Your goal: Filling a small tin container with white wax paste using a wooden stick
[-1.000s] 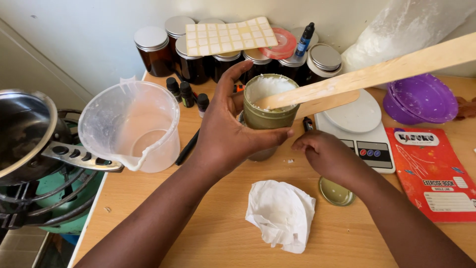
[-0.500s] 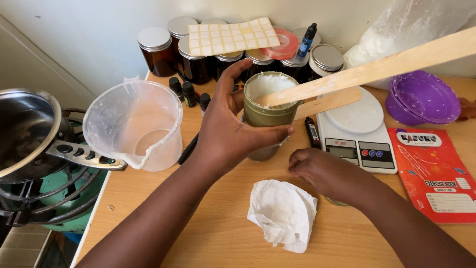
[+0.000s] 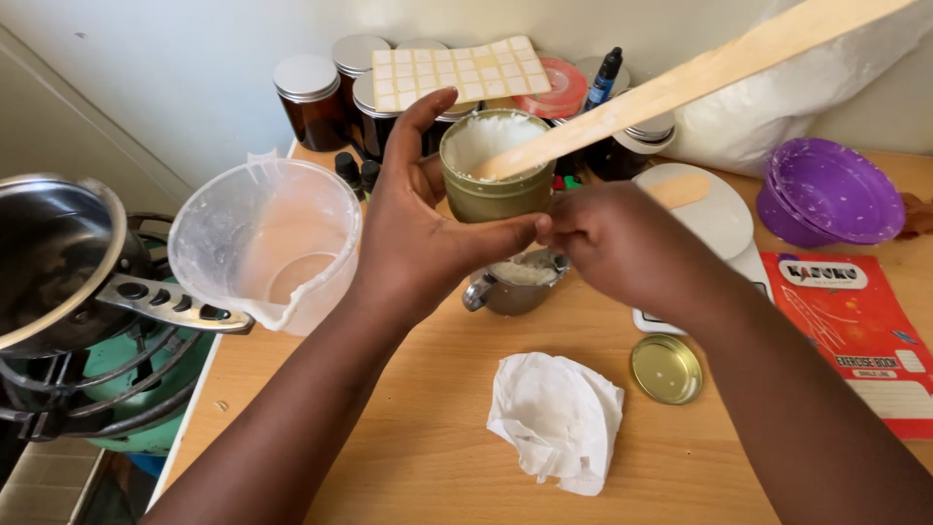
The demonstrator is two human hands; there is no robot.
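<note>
My left hand is wrapped around an olive-green jar of white cream and holds it up off the table. A long wooden stick stands in the jar and slants up to the right. My right hand has its fingers bunched against the jar's lower right side, touching my left thumb. Just below the jar sits a small metal cup holding white cream. A gold lid lies upside down on the wooden table, with a crumpled white tissue in front.
A smeared clear plastic jug stands left of the jar. A steel pan rests on a green stove at far left. Amber jars line the back wall. A white scale, purple bowl and red notebook are on the right.
My left hand has raised the jar, uncovering the metal cup beneath. My right hand left the table by the gold lid and came up to the jar's side.
</note>
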